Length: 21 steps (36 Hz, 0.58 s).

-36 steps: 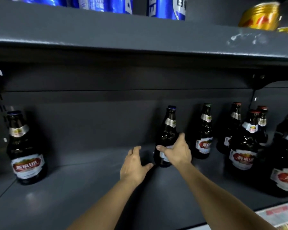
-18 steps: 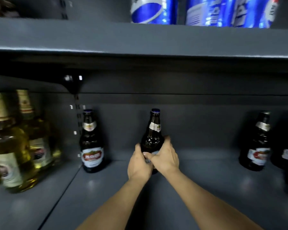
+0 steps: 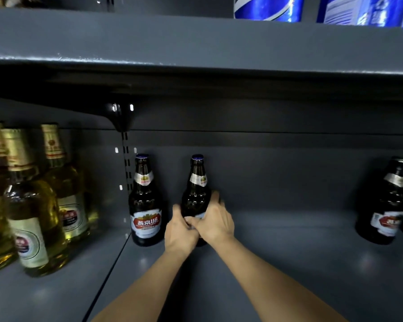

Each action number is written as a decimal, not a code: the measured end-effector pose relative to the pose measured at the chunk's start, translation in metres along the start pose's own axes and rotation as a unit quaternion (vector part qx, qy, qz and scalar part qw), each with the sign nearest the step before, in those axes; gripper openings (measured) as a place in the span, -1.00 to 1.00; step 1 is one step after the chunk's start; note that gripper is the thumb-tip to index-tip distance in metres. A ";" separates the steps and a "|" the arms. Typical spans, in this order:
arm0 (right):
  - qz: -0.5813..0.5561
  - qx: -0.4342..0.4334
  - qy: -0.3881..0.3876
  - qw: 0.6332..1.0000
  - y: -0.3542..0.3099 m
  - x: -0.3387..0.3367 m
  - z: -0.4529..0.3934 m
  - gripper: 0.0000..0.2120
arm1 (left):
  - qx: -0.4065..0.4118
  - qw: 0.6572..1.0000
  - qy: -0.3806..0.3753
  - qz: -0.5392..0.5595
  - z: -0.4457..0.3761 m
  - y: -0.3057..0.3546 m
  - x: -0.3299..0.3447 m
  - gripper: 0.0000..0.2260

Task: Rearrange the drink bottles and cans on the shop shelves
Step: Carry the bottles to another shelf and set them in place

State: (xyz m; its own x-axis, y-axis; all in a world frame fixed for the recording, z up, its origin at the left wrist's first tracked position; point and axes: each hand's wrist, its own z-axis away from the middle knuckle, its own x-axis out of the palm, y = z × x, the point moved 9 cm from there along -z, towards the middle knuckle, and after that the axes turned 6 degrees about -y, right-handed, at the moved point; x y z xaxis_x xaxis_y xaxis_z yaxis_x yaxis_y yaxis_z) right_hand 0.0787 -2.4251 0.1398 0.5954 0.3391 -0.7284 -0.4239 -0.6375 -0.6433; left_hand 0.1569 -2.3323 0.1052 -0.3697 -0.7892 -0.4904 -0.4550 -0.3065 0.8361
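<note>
I see the held bottle (image 3: 196, 194), dark brown glass with a blue cap and silver neck label, upright on the grey shelf (image 3: 289, 263). A matching bottle (image 3: 146, 205) stands just beside it at nine o'clock; toward three o'clock the shelf lies bare until another bottle (image 3: 384, 210). My left hand (image 3: 180, 231) and right hand (image 3: 215, 223) both wrap its lower body, arms outstretched.

Before me I note a dark grey metal shelf (image 3: 289, 263), a matching back panel (image 3: 277, 173), a slotted upright (image 3: 125, 159), and an upper shelf (image 3: 196, 43) overhead catching dim highlights.
</note>
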 end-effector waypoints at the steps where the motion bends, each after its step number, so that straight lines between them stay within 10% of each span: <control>1: 0.003 -0.001 -0.001 1.000 -0.002 0.001 -0.001 -0.25 | 0.000 1.000 0.000 0.004 0.000 -0.001 -0.001 -0.69; 16: 0.015 -0.005 -0.011 1.000 0.000 0.010 -0.003 -0.04 | 0.022 0.999 0.001 0.036 0.003 -0.005 0.002 -0.64; 21: 0.051 -0.012 0.046 0.998 0.025 -0.035 0.017 -0.20 | 0.011 0.984 0.178 -0.020 0.038 0.003 -0.019 -0.51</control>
State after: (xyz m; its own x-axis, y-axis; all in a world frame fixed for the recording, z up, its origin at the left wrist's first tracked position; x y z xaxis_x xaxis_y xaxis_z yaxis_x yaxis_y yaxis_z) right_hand 0.0358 -2.4404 0.1452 0.6103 0.2081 -0.7643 -0.4700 -0.6815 -0.5609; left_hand 0.1323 -2.2977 0.1076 -0.0466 -0.9142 -0.4025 -0.4830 -0.3321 0.8102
